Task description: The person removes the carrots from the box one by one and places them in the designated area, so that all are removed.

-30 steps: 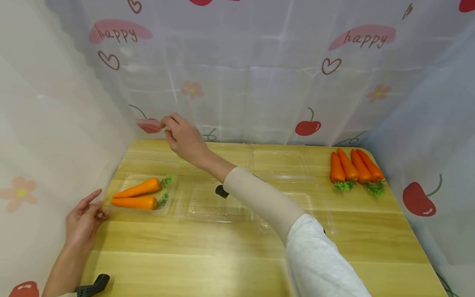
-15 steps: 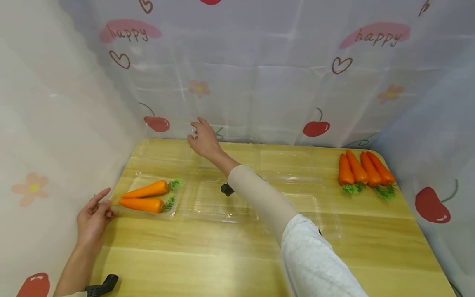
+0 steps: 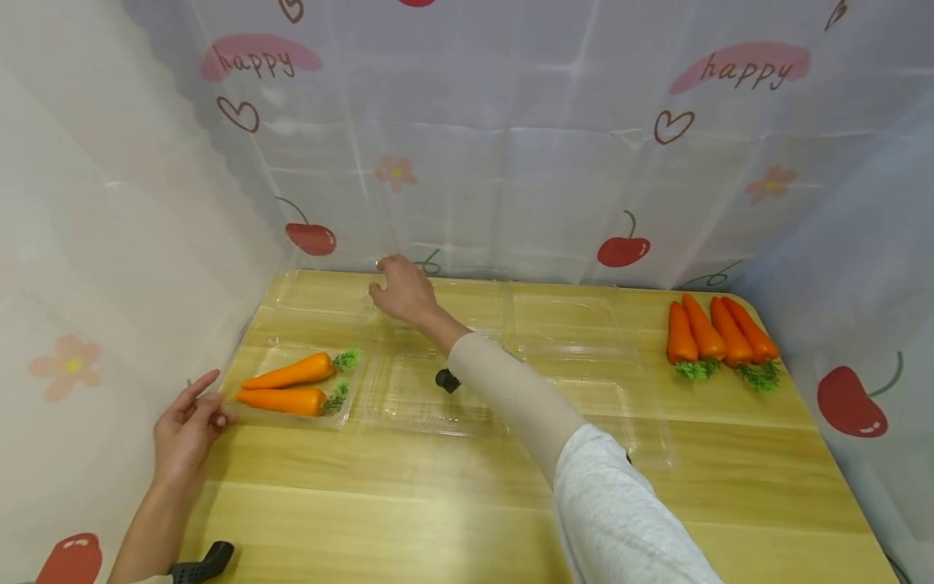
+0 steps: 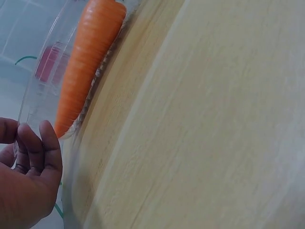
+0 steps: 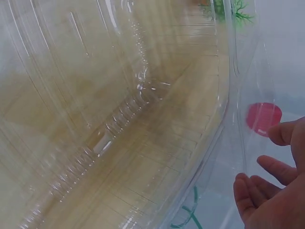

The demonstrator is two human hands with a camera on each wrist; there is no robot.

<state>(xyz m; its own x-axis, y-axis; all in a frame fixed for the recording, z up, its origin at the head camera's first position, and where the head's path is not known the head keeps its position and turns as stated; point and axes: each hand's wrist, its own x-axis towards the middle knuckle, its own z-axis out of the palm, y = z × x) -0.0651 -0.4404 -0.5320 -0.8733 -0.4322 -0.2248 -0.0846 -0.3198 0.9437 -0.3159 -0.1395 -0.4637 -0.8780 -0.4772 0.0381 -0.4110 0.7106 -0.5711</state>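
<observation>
My left hand point(image 3: 186, 438) is at the near left corner of a clear plastic box point(image 3: 336, 420), pinching its rim in the left wrist view. Two orange toy carrots point(image 3: 288, 373) with green tops lie side by side inside. Behind them the box's clear lid point(image 3: 321, 294) is folded back toward the curtain. My right hand point(image 3: 403, 290) hovers by the raised lid of the middle clear box point(image 3: 430, 422). Its thumb and fingers are apart and hold nothing, close to the plastic edge in the right wrist view.
Another clear open box point(image 3: 649, 442) stands right of the middle one, partly hidden by my right arm. Several orange toy carrots point(image 3: 704, 332) lie at the table's back right. A printed curtain point(image 3: 503, 162) encloses the wooden table point(image 3: 409, 519).
My right hand has moved right and down, from the back of the left box to the middle box's lid. The pinched plastic edge is let go. My left hand keeps its place.
</observation>
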